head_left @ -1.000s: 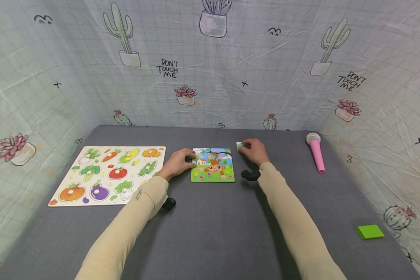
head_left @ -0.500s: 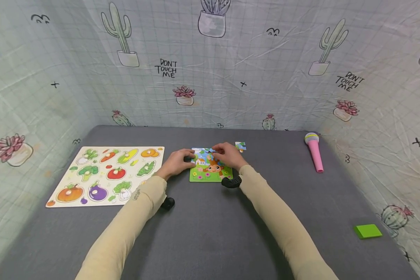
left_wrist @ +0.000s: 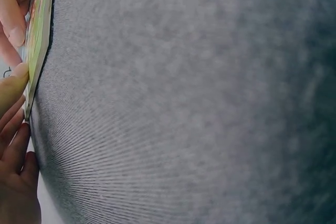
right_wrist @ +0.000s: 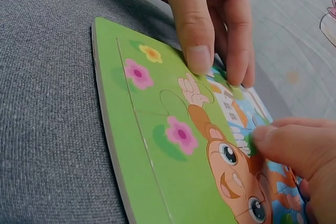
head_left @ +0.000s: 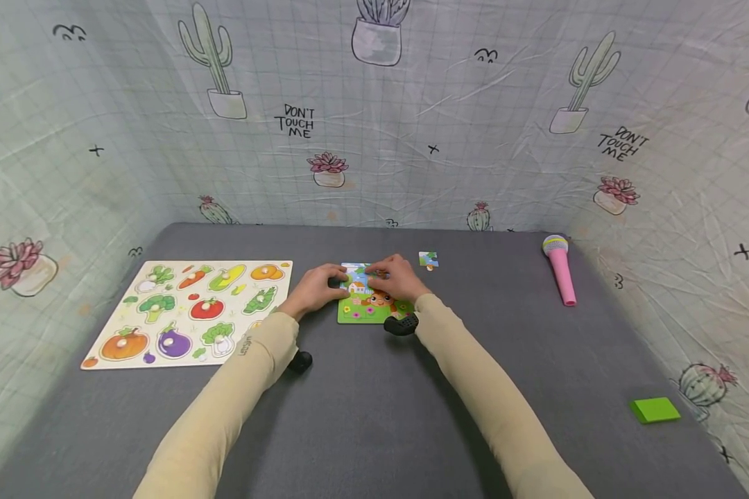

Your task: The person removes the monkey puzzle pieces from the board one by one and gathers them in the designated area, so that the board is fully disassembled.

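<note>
A square monkey jigsaw puzzle (head_left: 357, 313) lies flat on the grey table, with a green border and flowers along its near side. My left hand (head_left: 318, 289) holds its left edge, the thumb (right_wrist: 199, 59) on the printed face and the fingers at the side. My right hand (head_left: 399, 278) is over the puzzle's upper middle, bent thumb and fingers touching the picture near the small house. Whether a piece is between those fingertips is hidden. One loose puzzle piece (head_left: 428, 260) lies on the table beyond the puzzle's right corner.
A large vegetable peg board (head_left: 181, 322) lies at the left, partly behind my left forearm. At the right are a pink toy microphone (head_left: 562, 274) and a bright green block (head_left: 655, 410). A cactus-print cloth (head_left: 374, 173) encloses the table's back and sides.
My right hand has left the loose piece's spot, moved left onto the puzzle, then slid slightly further left. The loose piece shows uncovered. My left hand stays at the puzzle's left edge.
</note>
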Demonstrator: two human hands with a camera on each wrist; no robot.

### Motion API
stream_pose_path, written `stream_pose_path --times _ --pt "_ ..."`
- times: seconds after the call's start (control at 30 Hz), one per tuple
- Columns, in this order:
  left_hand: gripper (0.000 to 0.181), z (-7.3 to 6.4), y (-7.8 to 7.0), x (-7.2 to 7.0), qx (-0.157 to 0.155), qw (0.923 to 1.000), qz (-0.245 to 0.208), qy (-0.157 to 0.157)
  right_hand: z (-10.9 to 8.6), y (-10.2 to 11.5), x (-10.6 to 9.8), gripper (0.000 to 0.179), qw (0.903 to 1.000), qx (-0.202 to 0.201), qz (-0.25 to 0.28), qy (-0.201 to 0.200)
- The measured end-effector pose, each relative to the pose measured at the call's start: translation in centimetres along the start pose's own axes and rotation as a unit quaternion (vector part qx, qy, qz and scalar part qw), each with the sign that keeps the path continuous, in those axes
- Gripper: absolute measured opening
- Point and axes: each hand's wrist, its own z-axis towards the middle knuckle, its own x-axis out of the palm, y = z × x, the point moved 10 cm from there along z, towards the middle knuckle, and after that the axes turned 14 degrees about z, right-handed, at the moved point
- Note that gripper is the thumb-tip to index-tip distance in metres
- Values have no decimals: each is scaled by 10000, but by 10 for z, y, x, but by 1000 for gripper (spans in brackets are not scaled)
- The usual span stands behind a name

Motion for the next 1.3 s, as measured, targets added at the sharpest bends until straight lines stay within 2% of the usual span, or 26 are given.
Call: stream_pose_path --times 0.1,0.4,0.73,1.0,1.3 --pt "38 0 0 1 15 10000 27 14 2 -2 1 35 9997 182 -168 67" --pt "37 0 1 1 -86 9999 -44 60 6 -1 7 38 9965 329 -692 326" --pt "37 -2 -1 1 -37 10000 -34 57 6 -2 7 28 9974 454 -481 281" --pt "37 -1 0 1 -34 10000 -8 53 9 -2 8 36 9958 541 -644 372" --pt "37 0 0 2 -38 10000 1 56 9 -3 5 32 9964 763 -265 268"
